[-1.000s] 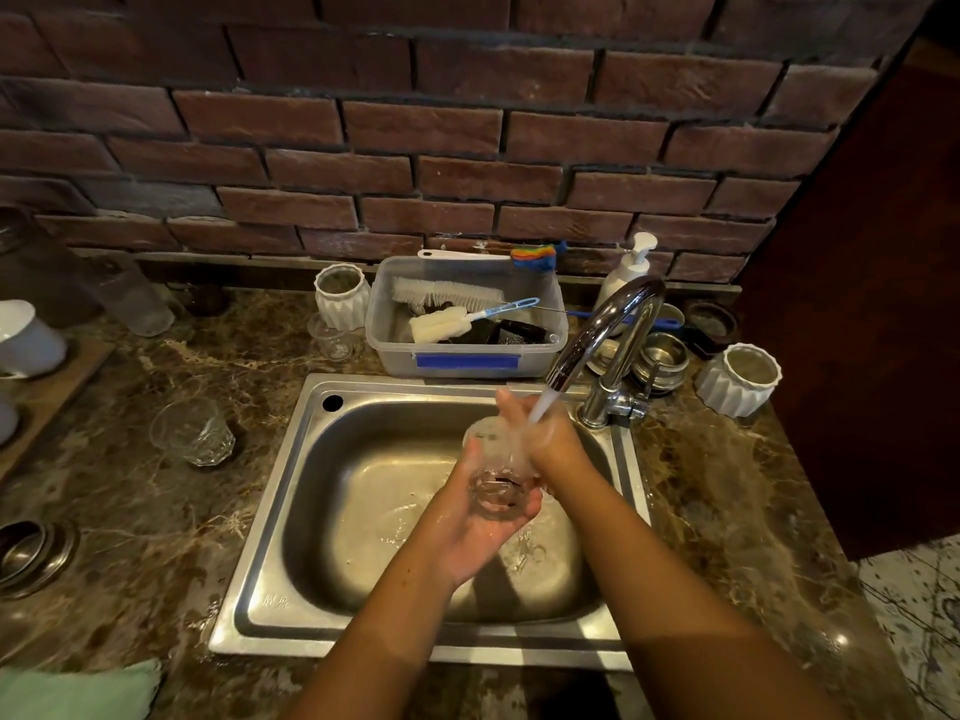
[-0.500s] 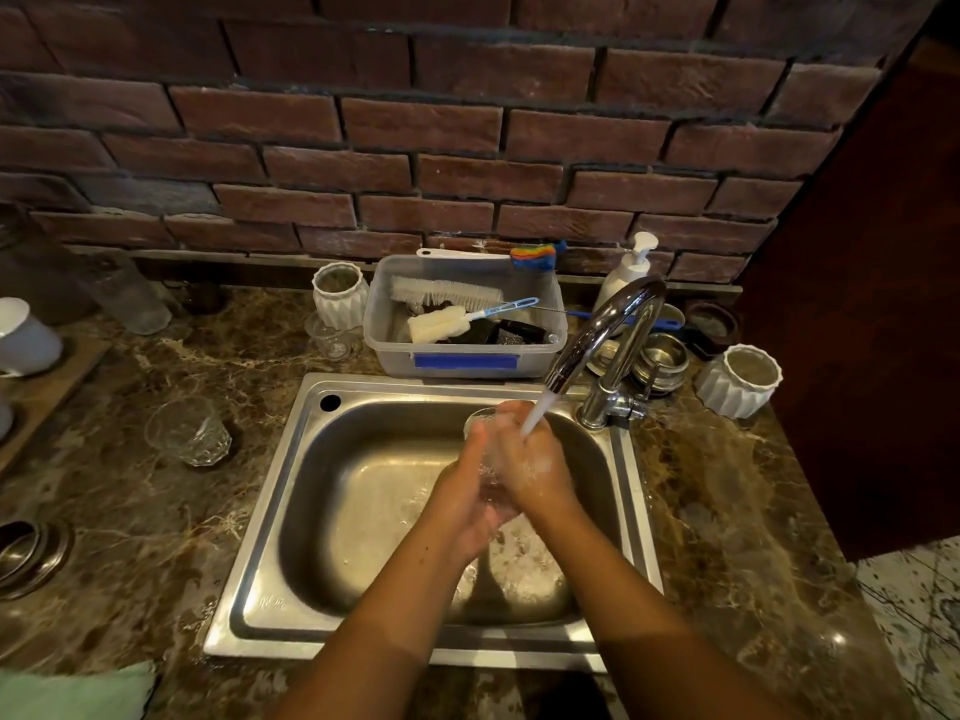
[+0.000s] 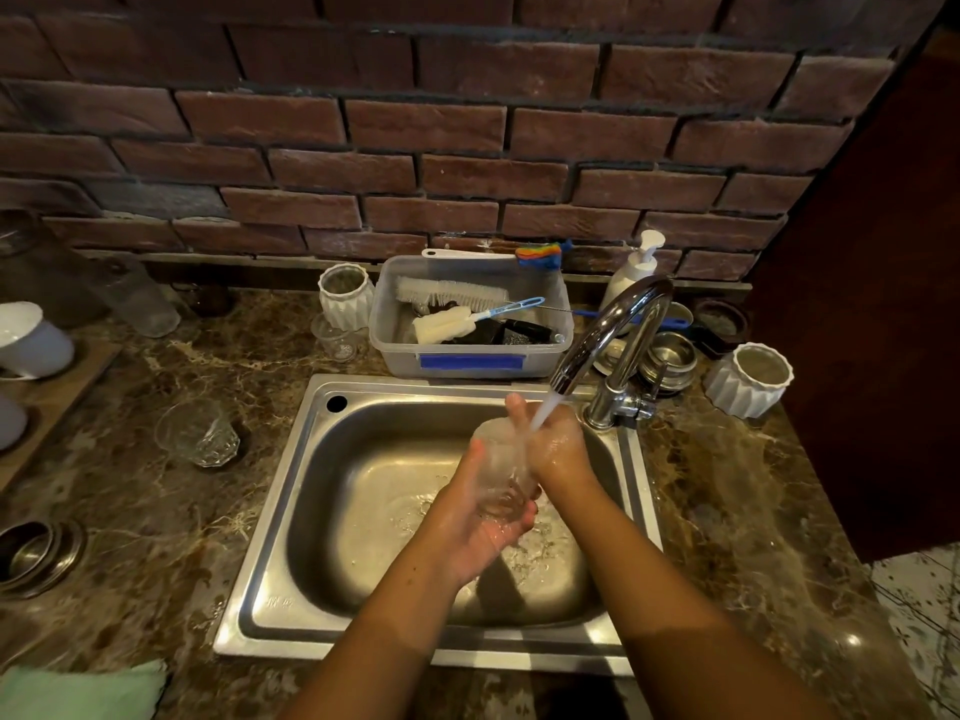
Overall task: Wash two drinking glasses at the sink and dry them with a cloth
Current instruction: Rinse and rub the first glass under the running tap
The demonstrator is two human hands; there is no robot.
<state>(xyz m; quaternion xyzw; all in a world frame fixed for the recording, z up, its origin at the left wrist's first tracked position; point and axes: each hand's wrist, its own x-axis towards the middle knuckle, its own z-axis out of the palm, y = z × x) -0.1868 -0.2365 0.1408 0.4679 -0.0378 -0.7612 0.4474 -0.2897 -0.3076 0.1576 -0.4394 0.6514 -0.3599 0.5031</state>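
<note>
Over the steel sink [image 3: 311, 517], my left hand [image 3: 475, 532] cups a clear drinking glass [image 3: 498, 470] from below, fingers curled round its base. My right hand [image 3: 553, 444] lies against the glass's right side, fingers up at its rim, under the stream running from the chrome tap [image 3: 613, 330]. A second cut-pattern glass [image 3: 200, 433] stands on the marble counter left of the sink. A pale green cloth [image 3: 78, 691] lies at the counter's front left corner.
A plastic tub of brushes [image 3: 470, 324] sits behind the sink, with a white ribbed cup [image 3: 345, 296] and small glass to its left. Soap pump [image 3: 636, 267], steel bowls [image 3: 667, 358] and another white cup [image 3: 750, 379] crowd the tap's right. Mugs on a wooden tray [image 3: 31, 340] far left.
My hands were closed together round the glass half a second ago; now the left has dropped to cup its base and the glass shows between them, still under the water.
</note>
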